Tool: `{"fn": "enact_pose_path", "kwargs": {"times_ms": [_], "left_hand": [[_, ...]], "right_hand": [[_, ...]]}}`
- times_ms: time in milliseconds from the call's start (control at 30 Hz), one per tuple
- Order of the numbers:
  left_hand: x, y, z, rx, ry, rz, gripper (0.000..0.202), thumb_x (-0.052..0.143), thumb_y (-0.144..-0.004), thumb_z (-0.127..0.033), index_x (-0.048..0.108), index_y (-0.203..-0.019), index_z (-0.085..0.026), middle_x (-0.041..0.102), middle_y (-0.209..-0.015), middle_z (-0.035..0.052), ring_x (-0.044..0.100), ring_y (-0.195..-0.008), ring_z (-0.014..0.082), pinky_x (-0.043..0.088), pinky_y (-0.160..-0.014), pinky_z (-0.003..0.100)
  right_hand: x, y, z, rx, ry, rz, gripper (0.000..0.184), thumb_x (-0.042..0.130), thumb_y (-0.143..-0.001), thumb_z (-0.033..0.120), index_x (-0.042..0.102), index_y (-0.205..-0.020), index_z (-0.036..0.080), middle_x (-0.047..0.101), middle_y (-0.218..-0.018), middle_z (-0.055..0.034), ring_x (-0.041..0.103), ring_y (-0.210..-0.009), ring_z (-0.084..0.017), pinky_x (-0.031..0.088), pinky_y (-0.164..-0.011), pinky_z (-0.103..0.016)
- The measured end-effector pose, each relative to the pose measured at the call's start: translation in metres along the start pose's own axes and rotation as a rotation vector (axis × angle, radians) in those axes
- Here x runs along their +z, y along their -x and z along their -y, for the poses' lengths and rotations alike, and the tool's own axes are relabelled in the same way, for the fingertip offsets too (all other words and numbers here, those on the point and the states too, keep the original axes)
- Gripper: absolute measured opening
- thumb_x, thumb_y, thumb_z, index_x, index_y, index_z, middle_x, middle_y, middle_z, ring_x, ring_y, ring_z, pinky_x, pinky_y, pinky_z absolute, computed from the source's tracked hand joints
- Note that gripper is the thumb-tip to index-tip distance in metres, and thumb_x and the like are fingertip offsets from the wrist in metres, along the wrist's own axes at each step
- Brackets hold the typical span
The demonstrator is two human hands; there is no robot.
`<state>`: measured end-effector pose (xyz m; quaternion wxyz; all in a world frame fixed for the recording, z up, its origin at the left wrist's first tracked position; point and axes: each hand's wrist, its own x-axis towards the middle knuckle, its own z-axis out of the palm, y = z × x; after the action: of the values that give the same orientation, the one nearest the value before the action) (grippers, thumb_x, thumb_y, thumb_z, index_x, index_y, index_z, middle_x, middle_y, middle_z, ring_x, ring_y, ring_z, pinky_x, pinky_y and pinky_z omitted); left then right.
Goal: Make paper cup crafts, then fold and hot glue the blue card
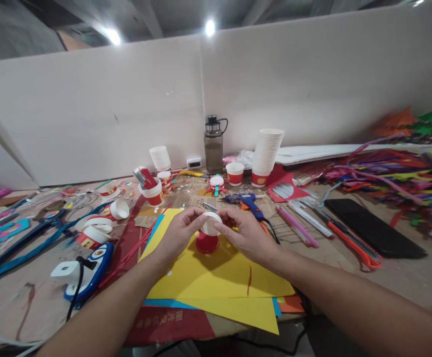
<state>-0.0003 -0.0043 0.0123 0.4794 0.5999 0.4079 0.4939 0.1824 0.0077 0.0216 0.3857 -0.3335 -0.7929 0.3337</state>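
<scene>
A small white piece (211, 225) is pinched at its two sides by the fingertips of the left hand (183, 227) and the right hand (239, 229), and is held over the far part of the yellow paper (219, 277). Just below it, a red disc (207, 243) is seen over the paper; whether the two are touching cannot be told. Under the paper's edges, blue and orange sheets are partly covered. Just beyond the paper's far right corner, a glue gun (251, 202) is laid on the surface (398, 280). Farther behind the paper, a bottle (214, 151) and a cup stack (268, 153) are stood upright. To the paper's right, a cutter (354, 244) and a phone (377, 229) are placed; to its left, cups (93, 237) and a plug (66, 271) are scattered.
</scene>
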Motion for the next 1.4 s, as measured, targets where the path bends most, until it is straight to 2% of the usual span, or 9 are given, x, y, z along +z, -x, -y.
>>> {"fn": "enact_pose_path", "kwargs": {"times_ms": [300,500,600,767,900,1067,1200,1400], "left_hand": [[-0.002,-0.001,0.007,-0.083,0.17,-0.031,0.02,0.068,-0.074,-0.033,0.064,-0.075,-0.014,0.06,-0.072,0.0008,0.051,-0.066,0.0113,0.039,-0.065,0.022],[-0.002,-0.001,0.003,-0.187,0.344,0.053,0.018,0.07,-0.072,-0.03,0.068,-0.08,-0.014,0.064,-0.075,0.0024,0.055,-0.065,0.0106,0.041,-0.063,0.022],[-0.002,-0.001,0.003,-0.191,0.368,0.072,0.017,0.071,-0.073,-0.028,0.068,-0.08,-0.013,0.064,-0.073,0.0025,0.055,-0.062,0.0098,0.041,-0.059,0.021],[-0.002,-0.002,0.003,-0.18,0.381,0.04,0.019,0.071,-0.072,-0.03,0.065,-0.078,-0.013,0.064,-0.074,0.0026,0.055,-0.062,0.0098,0.042,-0.06,0.022],[-0.002,-0.003,0.004,-0.175,0.405,0.025,0.019,0.071,-0.073,-0.03,0.061,-0.076,-0.013,0.063,-0.074,0.0018,0.055,-0.062,0.0092,0.043,-0.06,0.021],[-0.001,-0.003,0.005,-0.195,0.446,0.024,0.024,0.069,-0.073,-0.035,0.057,-0.073,-0.014,0.061,-0.072,0.0012,0.055,-0.057,0.0094,0.046,-0.056,0.022],[-0.001,-0.001,0.008,-0.218,0.431,0.051,0.029,0.068,-0.074,-0.039,0.054,-0.073,-0.015,0.06,-0.069,0.0009,0.054,-0.051,0.0088,0.045,-0.05,0.022],[0.001,0.003,0.009,-0.237,0.421,0.094,0.028,0.064,-0.078,-0.037,0.048,-0.07,-0.016,0.057,-0.061,-0.0014,0.052,-0.044,0.0079,0.042,-0.042,0.019]], "right_hand": [[0.0,0.001,0.0,-0.002,-0.007,0.021,0.019,0.048,-0.089,0.033,0.059,-0.093,0.018,0.064,-0.082,-0.0032,0.056,-0.074,-0.014,0.044,-0.065,-0.026],[-0.001,0.0,0.0,-0.014,0.063,-0.006,0.016,0.051,-0.087,0.029,0.06,-0.093,0.017,0.064,-0.084,-0.004,0.056,-0.077,-0.015,0.044,-0.068,-0.027],[-0.001,0.001,-0.001,-0.018,0.079,-0.011,0.016,0.051,-0.087,0.029,0.06,-0.093,0.018,0.063,-0.084,-0.004,0.056,-0.077,-0.015,0.044,-0.068,-0.027],[0.002,0.001,-0.005,-0.019,0.046,-0.014,0.016,0.053,-0.085,0.027,0.056,-0.098,0.018,0.062,-0.089,-0.0043,0.056,-0.078,-0.015,0.046,-0.069,-0.028],[0.004,0.002,-0.005,-0.002,0.012,-0.031,0.03,0.059,-0.08,0.025,0.049,-0.108,0.019,0.058,-0.095,-0.0052,0.056,-0.08,-0.014,0.049,-0.068,-0.028],[0.008,0.005,-0.006,-0.097,0.113,-0.106,0.061,0.066,-0.073,0.023,0.037,-0.126,0.025,0.046,-0.118,-0.0099,0.051,-0.104,-0.021,0.051,-0.079,-0.037],[0.009,0.008,-0.004,-0.147,0.263,-0.099,0.064,0.067,-0.073,0.026,0.037,-0.13,0.028,0.04,-0.122,-0.0105,0.046,-0.112,-0.025,0.047,-0.09,-0.044],[0.008,0.008,-0.003,-0.263,0.383,-0.107,0.059,0.067,-0.073,0.025,0.042,-0.127,0.023,0.044,-0.118,-0.012,0.044,-0.111,-0.026,0.043,-0.095,-0.044]]}}
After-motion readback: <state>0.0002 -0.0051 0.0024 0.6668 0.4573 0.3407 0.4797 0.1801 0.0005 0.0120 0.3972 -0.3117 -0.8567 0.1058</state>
